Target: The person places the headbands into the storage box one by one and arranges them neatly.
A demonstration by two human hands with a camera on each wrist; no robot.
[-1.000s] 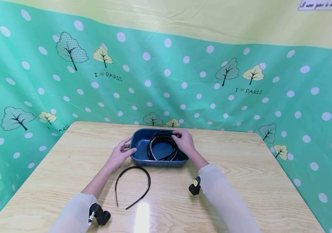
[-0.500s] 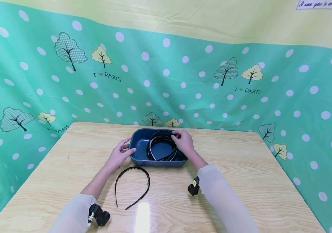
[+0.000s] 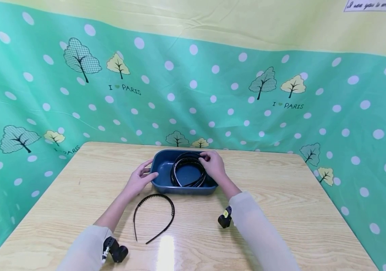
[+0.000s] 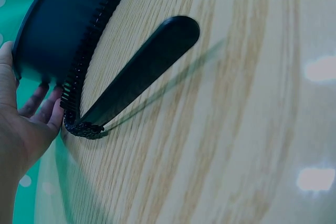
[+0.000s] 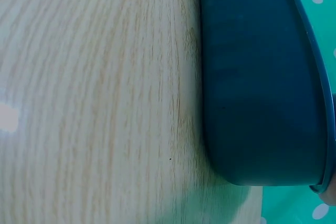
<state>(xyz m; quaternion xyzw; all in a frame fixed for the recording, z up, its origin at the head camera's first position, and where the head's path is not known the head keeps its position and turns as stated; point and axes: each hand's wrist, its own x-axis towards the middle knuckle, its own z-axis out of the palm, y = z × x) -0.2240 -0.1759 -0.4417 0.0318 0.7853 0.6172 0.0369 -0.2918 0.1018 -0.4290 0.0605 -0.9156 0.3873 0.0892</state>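
Note:
A dark blue plastic bin (image 3: 184, 191) stands toward the back of the table. My left hand (image 3: 138, 181) grips its left end, thumb over the rim and fingers along the outside wall. Inside the bin, several black headbands (image 3: 174, 174) lie together as a ringed bundle, right of the middle. At the upper right of this bundle, my right hand (image 3: 214, 165) pinches a headband with thumb and fingertips. One toothed black headband (image 3: 172, 212) lies on the table in front of the bin. The left wrist view shows this headband (image 4: 147, 69) close up, beside the bin wall (image 4: 58, 30).
The wooden table (image 3: 264, 233) meets a green dotted curtain (image 3: 166, 94) behind the bin and at both sides. Black wrist cameras (image 3: 225, 218) are strapped at both sleeves. A bright light reflection shows on the table near the front.

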